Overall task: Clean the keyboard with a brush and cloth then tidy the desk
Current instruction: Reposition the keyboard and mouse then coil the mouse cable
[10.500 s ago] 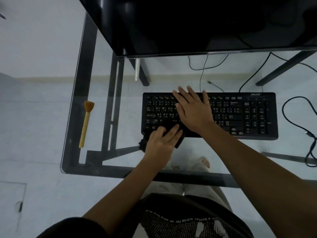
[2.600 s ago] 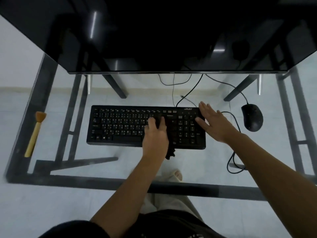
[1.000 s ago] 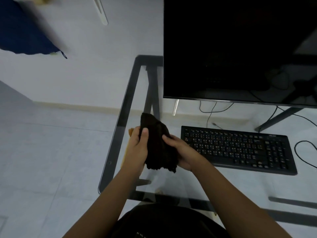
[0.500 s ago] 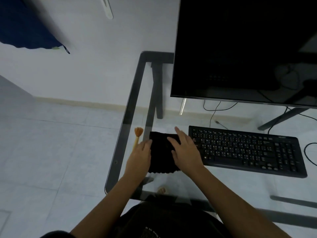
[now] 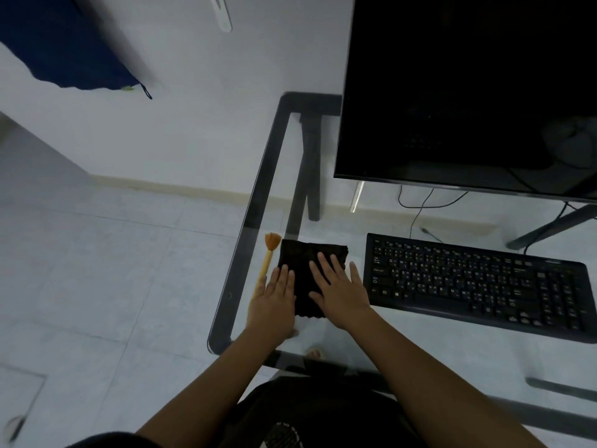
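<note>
Seen from the head camera, looking down, a dark cloth (image 5: pixel 307 263) lies flat on the glass tabletop (image 5: pixel 420 350), just left of the frame's centre, folded into a rough square. Both hands are laid on it. The left hand (image 5: pixel 276 302) rests along the cloth's left edge, its fingers (image 5: pixel 284 276) straight and close together, grasping nothing. The right hand (image 5: pixel 342 294) lies palm-down over the cloth's right part. Its fingers (image 5: pixel 323 265) are spread and straight, released, and the little finger reaches past the cloth's right edge.

Just left of the cloth lies the brush (image 5: pixel 266 261), a pale wooden handle with an orange-tan tuft pointing toward the top of the frame. The handle's lower end is hidden behind the left hand, and I cannot tell whether the hand touches it.

The black keyboard (image 5: pixel 478 282) sits right of the cloth, near it but apart, running toward the right edge. A dark monitor (image 5: pixel 468 92) fills the upper right. Thin cables (image 5: pixel 416 205) show through the glass below it. A blue fabric (image 5: pixel 64 43) hangs blurred in the upper left corner.
</note>
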